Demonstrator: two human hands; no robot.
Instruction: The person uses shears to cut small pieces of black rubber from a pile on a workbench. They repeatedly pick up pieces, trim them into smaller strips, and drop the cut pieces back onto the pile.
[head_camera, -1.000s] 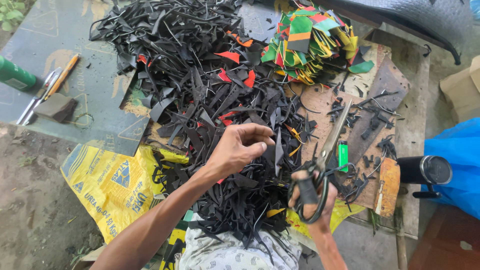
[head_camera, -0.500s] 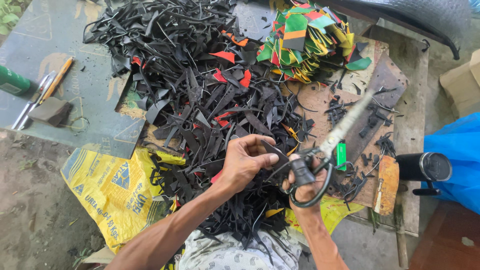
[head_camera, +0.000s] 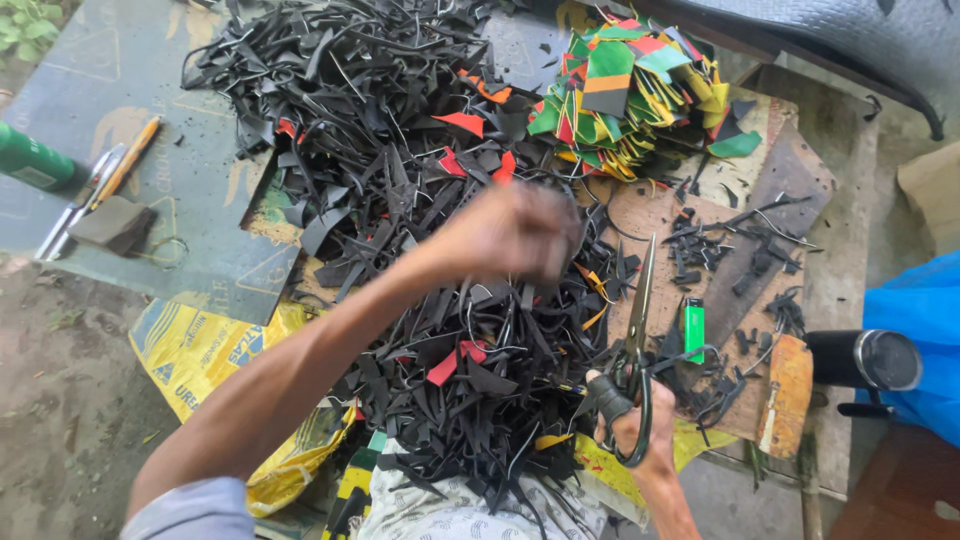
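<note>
A big heap of black scrap strips (head_camera: 400, 200), with a few red bits among them, is covering the middle of the work surface and spilling toward the near edge. A stack of green, yellow and red cut pieces (head_camera: 630, 95) is lying at the far right of the heap. The left hand (head_camera: 510, 235) is hovering over the middle of the heap, blurred, so its grip cannot be told. The right hand (head_camera: 630, 420) is closing around the handles of the scissors (head_camera: 638, 340) at the near right, blades together and pointing away. A green lighter (head_camera: 694, 328) is lying just right of the blades.
</note>
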